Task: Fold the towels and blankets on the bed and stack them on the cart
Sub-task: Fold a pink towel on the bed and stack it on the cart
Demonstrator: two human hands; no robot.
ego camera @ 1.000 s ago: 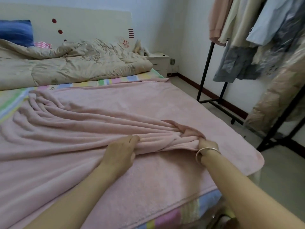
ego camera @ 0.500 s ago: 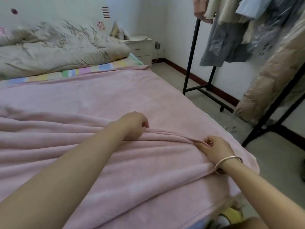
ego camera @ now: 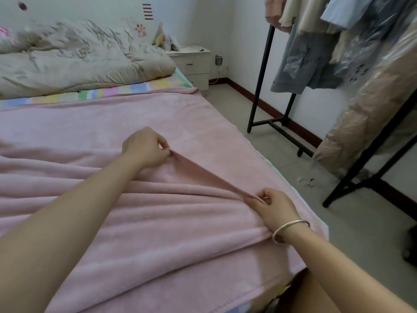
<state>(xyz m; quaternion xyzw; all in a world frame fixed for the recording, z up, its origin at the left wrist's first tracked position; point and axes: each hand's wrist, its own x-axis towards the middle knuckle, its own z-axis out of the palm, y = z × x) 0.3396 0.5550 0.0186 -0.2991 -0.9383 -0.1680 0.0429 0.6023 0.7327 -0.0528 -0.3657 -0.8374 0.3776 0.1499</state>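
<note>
Pinching the soft, limp pink blanket edge, left hand and right hand hold it taut; probably best gripped at corners.

The blanket runs out of the picture at the left and at the bottom, so its full shape cannot be told. The left hand and the right hand each pinch a fold, and this fold covers part of their fingertips. Both forearms are cut by the edges. The quilt is blurred and cut at the left. The clothes hide the top of the rack and are cut at the top and right. On the floor, a dark thing is cut by the right edge, and I cannot tell what it is. The marks there are too small to read.
</note>
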